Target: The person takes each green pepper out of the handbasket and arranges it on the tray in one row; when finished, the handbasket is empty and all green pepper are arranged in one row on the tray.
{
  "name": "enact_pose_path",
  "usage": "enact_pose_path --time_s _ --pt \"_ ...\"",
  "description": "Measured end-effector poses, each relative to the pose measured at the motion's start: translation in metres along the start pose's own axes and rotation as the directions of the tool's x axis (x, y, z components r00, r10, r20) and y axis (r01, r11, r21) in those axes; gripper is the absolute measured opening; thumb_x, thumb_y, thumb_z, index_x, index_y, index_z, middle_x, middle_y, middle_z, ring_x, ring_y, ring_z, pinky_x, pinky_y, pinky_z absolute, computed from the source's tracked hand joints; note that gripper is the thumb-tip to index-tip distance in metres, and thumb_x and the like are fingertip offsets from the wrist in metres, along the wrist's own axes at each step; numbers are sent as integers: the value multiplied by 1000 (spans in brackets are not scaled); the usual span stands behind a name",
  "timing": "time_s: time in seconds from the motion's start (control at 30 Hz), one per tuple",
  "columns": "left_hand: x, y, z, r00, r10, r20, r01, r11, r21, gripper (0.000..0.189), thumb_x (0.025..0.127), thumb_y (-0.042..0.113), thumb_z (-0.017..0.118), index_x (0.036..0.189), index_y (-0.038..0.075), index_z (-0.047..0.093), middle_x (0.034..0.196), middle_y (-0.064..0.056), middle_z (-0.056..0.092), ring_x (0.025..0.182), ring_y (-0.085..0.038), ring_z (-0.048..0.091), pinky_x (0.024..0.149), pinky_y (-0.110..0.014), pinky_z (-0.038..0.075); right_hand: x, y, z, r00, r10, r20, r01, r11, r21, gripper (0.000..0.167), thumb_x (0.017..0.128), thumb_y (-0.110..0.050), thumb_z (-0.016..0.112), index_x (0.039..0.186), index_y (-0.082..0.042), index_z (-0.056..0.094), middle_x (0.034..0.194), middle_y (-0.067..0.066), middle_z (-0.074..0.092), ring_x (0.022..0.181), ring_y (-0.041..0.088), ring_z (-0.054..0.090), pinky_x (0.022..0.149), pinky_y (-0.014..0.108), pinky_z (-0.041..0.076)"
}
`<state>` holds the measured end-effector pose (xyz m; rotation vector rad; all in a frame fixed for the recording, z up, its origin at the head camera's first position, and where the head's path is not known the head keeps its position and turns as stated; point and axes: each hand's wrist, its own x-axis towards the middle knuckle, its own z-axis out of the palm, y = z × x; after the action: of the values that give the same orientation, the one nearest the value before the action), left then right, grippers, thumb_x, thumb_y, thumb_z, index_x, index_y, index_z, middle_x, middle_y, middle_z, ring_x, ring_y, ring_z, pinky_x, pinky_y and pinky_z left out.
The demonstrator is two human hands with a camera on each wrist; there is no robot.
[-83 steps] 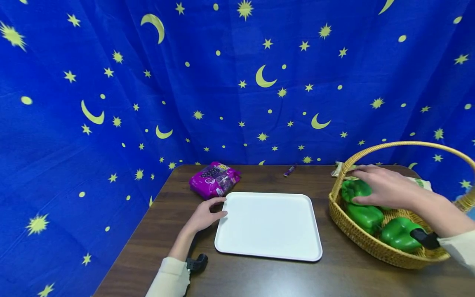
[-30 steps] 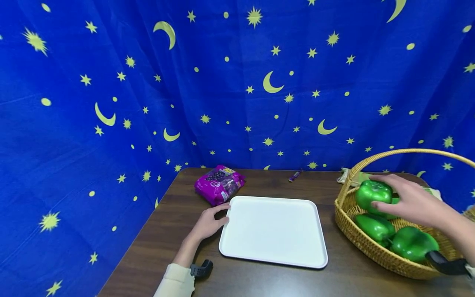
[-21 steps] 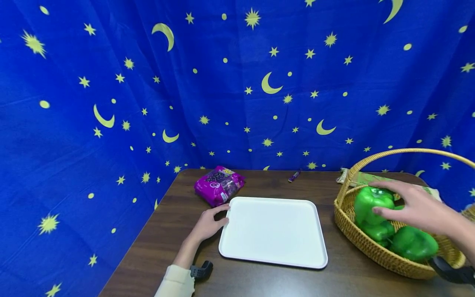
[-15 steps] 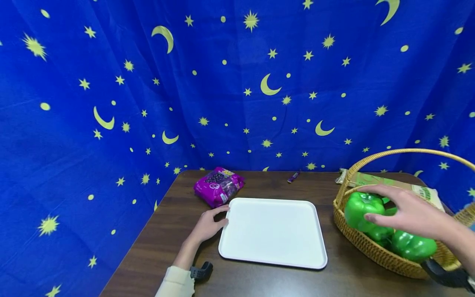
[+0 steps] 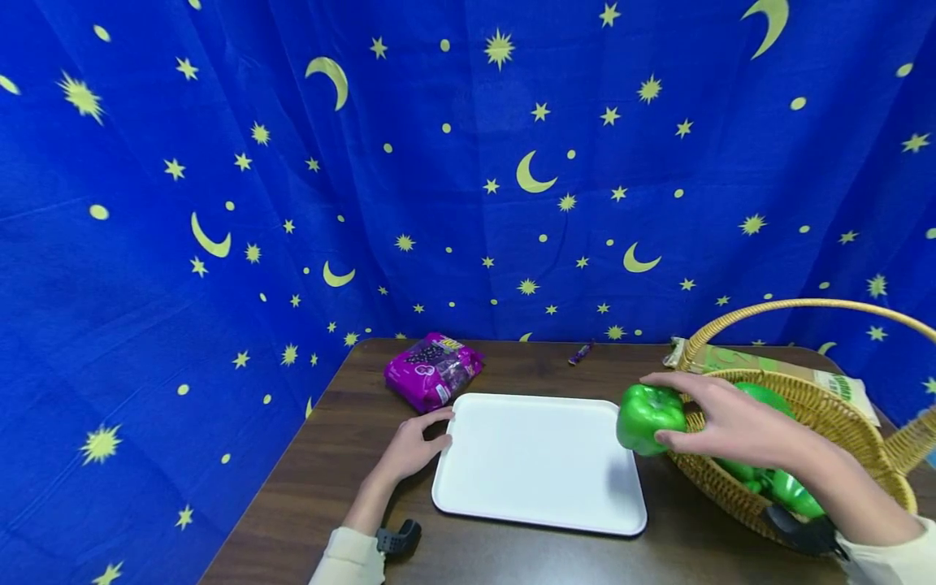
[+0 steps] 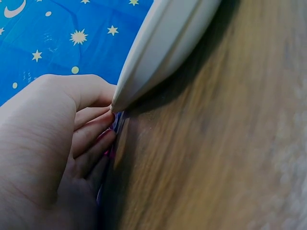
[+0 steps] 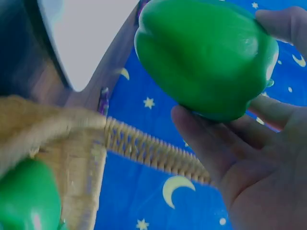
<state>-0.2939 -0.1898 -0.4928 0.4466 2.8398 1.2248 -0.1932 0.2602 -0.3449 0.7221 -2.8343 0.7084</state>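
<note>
In the head view my right hand (image 5: 731, 418) grips a green bell pepper (image 5: 647, 420), held above the right edge of the white tray (image 5: 537, 463). The right wrist view shows the pepper (image 7: 206, 57) between thumb and fingers, with the basket below. My left hand (image 5: 409, 447) holds the tray's left rim; in the left wrist view thumb and fingertips meet at the tray edge (image 6: 158, 52). More green peppers (image 5: 793, 491) lie in the wicker basket (image 5: 826, 406), partly hidden by my right hand and forearm.
A purple grape-print package (image 5: 434, 370) lies behind the tray's left corner. A small purple-wrapped piece (image 5: 581, 353) is near the table's back edge. Behind the basket lies a green-and-beige packet (image 5: 841, 386). The basket's tall handle (image 5: 804, 302) arches up at the right.
My right hand has taken hold of one pepper, lifted it from the basket and carried it left over the basket rim to the tray's edge. The left hand stays at the tray.
</note>
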Motion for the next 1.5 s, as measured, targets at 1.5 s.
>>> enact_pose_path --time_s 1.5 --pt "-1 -4 4 999 40 -22 -40 999 -3 39 90 22 66 128 15 63 136 3 54 131 -24 41 109 -48 30 128 -21 144 999 37 -12 -32 955 295 70 71 -28 84 131 -8 53 117 3 59 104 17 58 89 35 50"
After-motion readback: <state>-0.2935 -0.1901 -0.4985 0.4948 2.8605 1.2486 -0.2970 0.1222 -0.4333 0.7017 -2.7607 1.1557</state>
